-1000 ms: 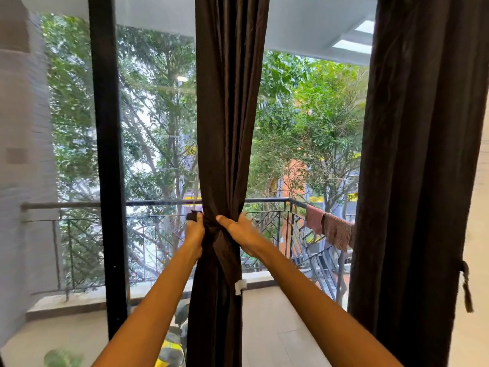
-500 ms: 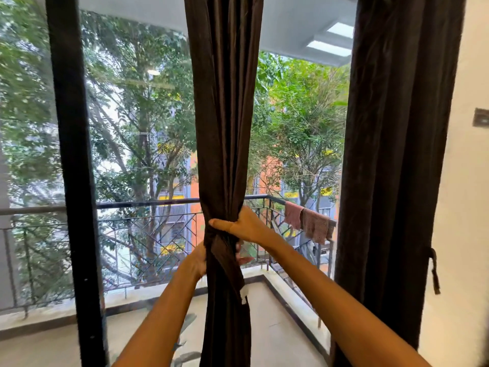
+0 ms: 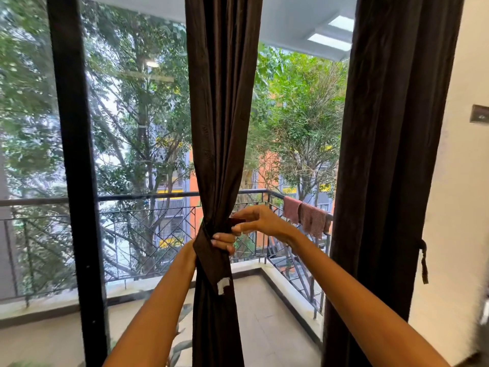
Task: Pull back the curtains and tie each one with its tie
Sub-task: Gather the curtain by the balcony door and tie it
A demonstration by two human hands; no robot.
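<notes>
A dark brown middle curtain (image 3: pixel 222 115) hangs gathered in front of the glass. Its matching tie (image 3: pixel 209 250) is wrapped round the bundle at railing height, and a tail with a white tag (image 3: pixel 223 284) hangs down the front. My left hand (image 3: pixel 225 243) reaches round the bundle from behind, its fingers curled on the right side at the tie. My right hand (image 3: pixel 262 221) is just right of the bundle and pinches a short end of the tie between thumb and fingers. A second brown curtain (image 3: pixel 391 154) hangs loose at the right, its own tie (image 3: pixel 424 260) dangling by the wall.
A black window frame post (image 3: pixel 76 181) stands to the left. Beyond the glass is a balcony with a metal railing (image 3: pixel 148 197) and cloths (image 3: pixel 307 215) draped over it. A cream wall (image 3: pixel 463 207) with a switch plate (image 3: pixel 480 113) is at the far right.
My right hand has come off the bundle and moved right, drawing a tie end with it. My left hand's fingers have come round to the curtain's right side. The view has shifted right.
</notes>
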